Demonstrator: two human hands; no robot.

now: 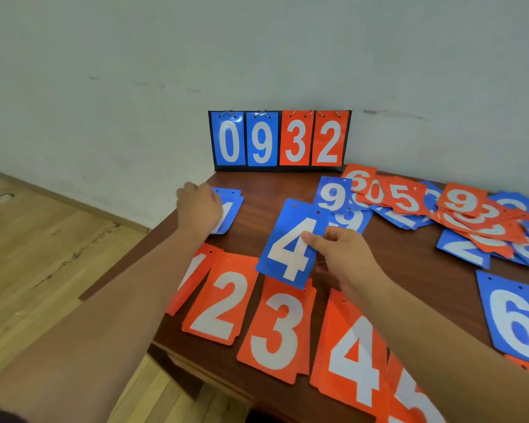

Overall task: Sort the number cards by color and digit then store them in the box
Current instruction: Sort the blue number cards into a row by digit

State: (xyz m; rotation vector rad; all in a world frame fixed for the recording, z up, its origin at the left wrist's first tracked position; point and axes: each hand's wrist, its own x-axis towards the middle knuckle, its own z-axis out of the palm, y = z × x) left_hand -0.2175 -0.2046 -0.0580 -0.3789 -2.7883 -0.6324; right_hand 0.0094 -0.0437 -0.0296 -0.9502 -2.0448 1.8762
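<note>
Dark reddish wooden table (pixel 257 190), glossy, grain visible; left edge running diagonally from frame centre to lower centre, pale plank floor (pixel 43 254) beyond it at left. Scuffed whitish wall (pixel 257 56) across the upper half.

Upright against the wall at upper centre: black-backed flip scoreboard (pixel 280 141), ring-bound, reading blue 0, blue 9, orange 3, orange 2.

Cards flat, glossy, rectangular, two punched holes at the top edge, white digits. Along the lower frame, orange piles in a row: orange 1 (pixel 193 276), orange 2 (pixel 223 303), orange 3 (pixel 275 328), orange 4 (pixel 351 358), then an orange pile at bottom edge, digit cut off.

Left hand (pixel 199 209) at centre left, palm down, pressed flat on a small blue pile (pixel 231 206) near the table's left edge; digit mostly covered.

Right hand (pixel 342 254) at centre, pinching a blue 4 (pixel 290 245) by its right edge, thumb on the face, card tilted and raised over the orange 3 pile.

Blue 6 (pixel 513 315) lying alone at right edge. Unsorted heap (pixel 458 215) of mixed blue and orange cards at upper right, overlapping; 9, 6, 0, 5, 2 legible.

Bare tabletop showing between the blue pile and the heap.
</note>
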